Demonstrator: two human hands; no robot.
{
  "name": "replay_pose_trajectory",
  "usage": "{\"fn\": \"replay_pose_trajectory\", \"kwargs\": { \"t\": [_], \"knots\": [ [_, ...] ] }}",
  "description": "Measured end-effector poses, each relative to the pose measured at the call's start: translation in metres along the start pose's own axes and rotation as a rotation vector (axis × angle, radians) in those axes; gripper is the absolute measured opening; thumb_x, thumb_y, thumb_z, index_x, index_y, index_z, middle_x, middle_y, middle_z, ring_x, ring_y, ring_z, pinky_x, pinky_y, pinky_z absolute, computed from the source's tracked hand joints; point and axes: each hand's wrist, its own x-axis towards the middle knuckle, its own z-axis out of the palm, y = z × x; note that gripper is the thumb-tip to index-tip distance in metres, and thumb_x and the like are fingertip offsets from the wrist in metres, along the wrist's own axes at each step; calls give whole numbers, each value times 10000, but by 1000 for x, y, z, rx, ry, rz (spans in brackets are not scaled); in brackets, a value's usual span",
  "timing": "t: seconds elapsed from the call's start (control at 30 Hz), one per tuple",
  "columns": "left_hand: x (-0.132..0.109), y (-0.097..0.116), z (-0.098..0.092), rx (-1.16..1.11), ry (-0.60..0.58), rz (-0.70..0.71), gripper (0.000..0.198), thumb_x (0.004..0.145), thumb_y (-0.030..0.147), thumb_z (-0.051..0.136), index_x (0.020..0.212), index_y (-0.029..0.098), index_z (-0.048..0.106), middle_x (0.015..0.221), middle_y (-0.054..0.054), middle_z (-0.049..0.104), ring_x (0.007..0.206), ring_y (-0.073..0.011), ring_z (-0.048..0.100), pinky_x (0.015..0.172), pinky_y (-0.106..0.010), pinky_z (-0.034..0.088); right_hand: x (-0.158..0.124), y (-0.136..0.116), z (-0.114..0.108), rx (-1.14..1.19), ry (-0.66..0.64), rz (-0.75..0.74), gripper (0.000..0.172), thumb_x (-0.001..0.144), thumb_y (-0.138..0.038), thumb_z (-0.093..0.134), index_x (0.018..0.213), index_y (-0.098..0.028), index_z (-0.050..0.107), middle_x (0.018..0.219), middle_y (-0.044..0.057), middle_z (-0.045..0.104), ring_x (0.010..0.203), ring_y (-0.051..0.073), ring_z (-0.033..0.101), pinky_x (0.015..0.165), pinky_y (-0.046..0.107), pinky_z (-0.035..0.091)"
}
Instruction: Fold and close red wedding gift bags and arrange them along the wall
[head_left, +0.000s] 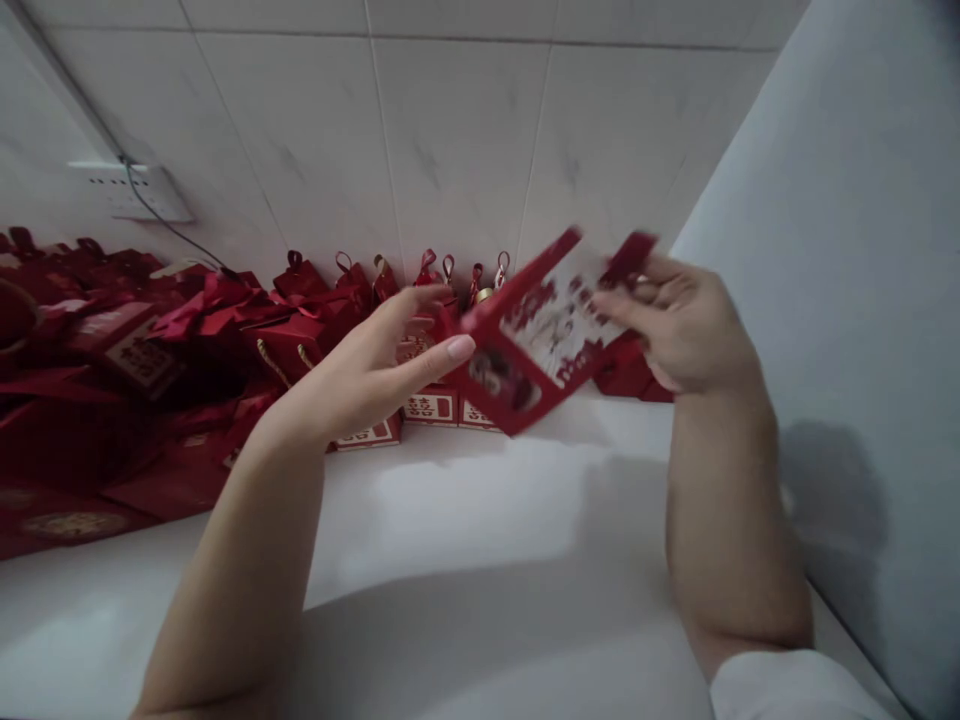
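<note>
A flat, unfolded red paper box [536, 335] with a white printed panel hangs tilted in the air above the white table [480, 560]. My right hand [679, 320] is closed on its upper right edge. My left hand [390, 360] has its fingers stretched out, the fingertips touching the box's left edge. The box is blurred by motion.
A row of assembled red gift boxes with ribbon handles [427, 340] stands against the tiled wall. A heap of more red boxes and ribbons [112, 380] fills the left. A white power strip [139, 190] with a cable hangs on the wall. A pale wall [862, 300] closes the right side.
</note>
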Motion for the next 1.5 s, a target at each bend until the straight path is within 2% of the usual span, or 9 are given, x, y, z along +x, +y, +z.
{"fn": "replay_pose_trajectory", "kwargs": {
  "t": [0.07, 0.13, 0.3, 0.43, 0.53, 0.7, 0.97, 1.2, 1.5],
  "knots": [
    [1, 2, 1, -160, 73, 20, 743, 869, 607, 577, 1505, 326, 313, 1487, -69, 477, 1291, -287, 527, 1024, -394, 498, 2, 3, 10, 188, 232, -143, 201, 816, -258, 714, 1012, -256, 669, 1011, -6, 735, 967, 185, 702, 965, 388, 562],
    [2, 5, 3, -243, 143, 18, 776, 879, 606, 561, 1533, 360, 224, 1484, -57, 481, 1308, -284, 520, 1013, -389, 512, 2, 2, 18, 230, 231, -114, 238, 843, -299, 677, 1076, -270, 632, 1172, -4, 701, 1138, 193, 651, 1039, 401, 522],
    [3, 13, 4, -242, 238, -3, 666, 912, 557, 524, 1510, 355, 311, 1334, -32, 615, 1282, -298, 543, 926, -366, 556, -7, -13, 7, -107, -271, 220, 535, 739, -428, 796, 1211, -271, 599, 1219, 51, 695, 1153, 292, 646, 936, 477, 586],
    [-2, 16, -2, -336, 305, 28, 543, 900, 540, 556, 1380, 286, 549, 1241, -15, 673, 1186, -284, 605, 904, -328, 553, -11, -28, -16, -322, -738, 314, 514, 789, -441, 754, 1248, -244, 637, 1190, 66, 714, 1101, 282, 675, 932, 434, 588],
    [-9, 18, -14, -301, 140, -58, 494, 884, 539, 586, 1292, 267, 644, 1138, -26, 721, 1040, -267, 671, 826, -299, 569, -12, -36, -28, -475, -982, 326, 570, 783, -422, 763, 1312, -266, 616, 1264, 52, 683, 1154, 267, 651, 972, 384, 561],
    [-15, 27, -26, 30, -253, -128, 475, 819, 539, 664, 1227, 298, 697, 1212, -10, 697, 1075, -273, 654, 906, -307, 545, -17, -42, -31, -587, -911, 340, 628, 782, -435, 755, 1372, -329, 567, 1263, 45, 685, 1177, 269, 640, 908, 365, 578],
    [-9, 21, -15, -220, -426, -206, 446, 944, 518, 461, 1114, 226, 753, 1015, -32, 766, 913, -245, 716, 796, -295, 581, -22, -48, -20, -642, -837, 323, 484, 881, -543, 615, 1317, -333, 595, 1268, 33, 682, 1178, 285, 633, 947, 407, 545],
    [-12, 30, -9, -193, -69, -92, 532, 854, 615, 557, 1152, 198, 698, 1008, -59, 752, 919, -259, 701, 714, -271, 566, -28, -55, 4, -332, -848, 306, 889, 785, -592, 713, 1530, -412, 261, 1424, 3, 563, 1249, 301, 586, 948, 376, 552],
    [-5, 24, -5, -362, -105, -163, 492, 915, 580, 494, 1110, 180, 703, 869, -44, 761, 717, -185, 706, 590, -238, 546, -28, -45, 16, -181, -695, 270, 635, 887, -589, 594, 1443, -314, 462, 1342, 65, 616, 1225, 313, 586, 960, 406, 535]
  ]
}}
